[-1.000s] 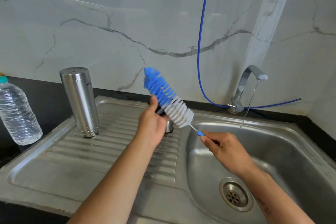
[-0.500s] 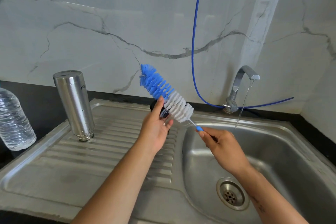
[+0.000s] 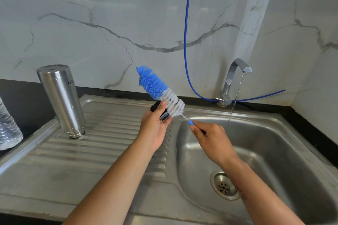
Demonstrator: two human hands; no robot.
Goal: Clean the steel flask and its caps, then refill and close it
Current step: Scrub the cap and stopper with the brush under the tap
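Observation:
The steel flask [image 3: 61, 99] stands upside down on the ribbed drainboard [image 3: 102, 144], mouth down, at the left. My left hand [image 3: 155, 126] grips a black cap [image 3: 157, 109] above the drainboard's right end, next to the basin. My right hand [image 3: 212, 140] holds the handle of a bottle brush [image 3: 161, 91] with blue and white bristles. The white bristles lie against the black cap, and the brush points up and to the left. Most of the cap is hidden by my fingers and the bristles.
A thin stream of water runs from the steel tap [image 3: 236, 76] into the sink basin [image 3: 274, 151], which has a drain [image 3: 224, 186] at its bottom. A clear plastic water bottle [image 3: 8, 126] stands at the far left edge. A blue hose [image 3: 186, 42] hangs down the marble wall.
The brush has shifted slightly against the cap while both hands stay together over the sink's edge. The camera view has drifted a little to the right. The flask has not moved.

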